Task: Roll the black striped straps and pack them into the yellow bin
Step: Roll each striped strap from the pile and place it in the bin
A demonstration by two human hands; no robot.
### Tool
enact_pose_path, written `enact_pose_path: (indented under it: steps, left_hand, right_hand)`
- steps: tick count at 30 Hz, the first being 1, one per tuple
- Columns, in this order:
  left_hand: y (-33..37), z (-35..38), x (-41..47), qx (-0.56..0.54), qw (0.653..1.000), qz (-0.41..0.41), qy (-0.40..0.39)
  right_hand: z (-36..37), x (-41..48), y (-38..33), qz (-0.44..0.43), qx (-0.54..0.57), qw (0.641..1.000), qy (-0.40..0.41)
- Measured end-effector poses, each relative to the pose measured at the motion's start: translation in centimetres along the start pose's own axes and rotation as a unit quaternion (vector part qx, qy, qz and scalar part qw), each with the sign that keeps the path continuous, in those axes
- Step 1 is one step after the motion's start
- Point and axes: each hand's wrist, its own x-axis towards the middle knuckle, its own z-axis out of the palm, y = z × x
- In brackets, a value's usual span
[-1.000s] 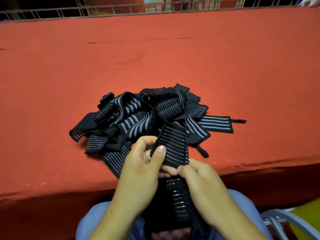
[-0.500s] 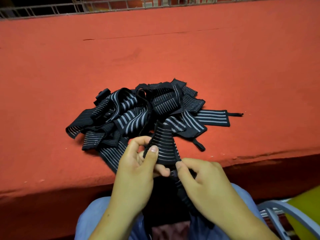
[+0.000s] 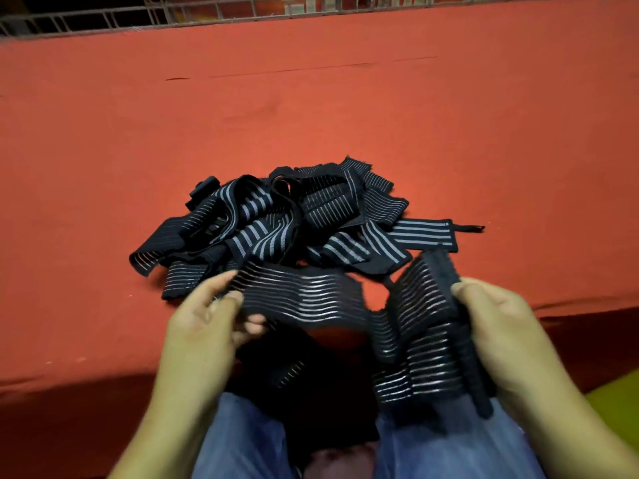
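Strap (image 3: pixel 311 299) gripped by left hand (image 3: pixel 204 326) and right hand (image 3: pixel 498 326), lower end lost in shadow.

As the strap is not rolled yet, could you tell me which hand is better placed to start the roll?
Probably the left hand: it pinches the strap by one edge, free to curl it, while the right hand grips the bunched rest.

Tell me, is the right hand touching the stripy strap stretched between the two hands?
Touching. The head view shows the right hand gripping one end of the held strap.
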Motion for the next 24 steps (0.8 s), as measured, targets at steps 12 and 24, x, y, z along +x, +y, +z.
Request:
enact_pose_path:
  steps: [12,24]
  left_hand:
    - [0.0,-2.0,1.4,0.192,0.98,-0.04,-0.035]
    - [3.0,2.8,-2.6,0.264,0.902,0.167,-0.297]
  right_hand:
    - [-1.4,-1.4,-3.2,0.088,0.282,0.947,-0.124]
    - [2.6,-2.5,-3.7,0.118,0.132,0.954,-0.243]
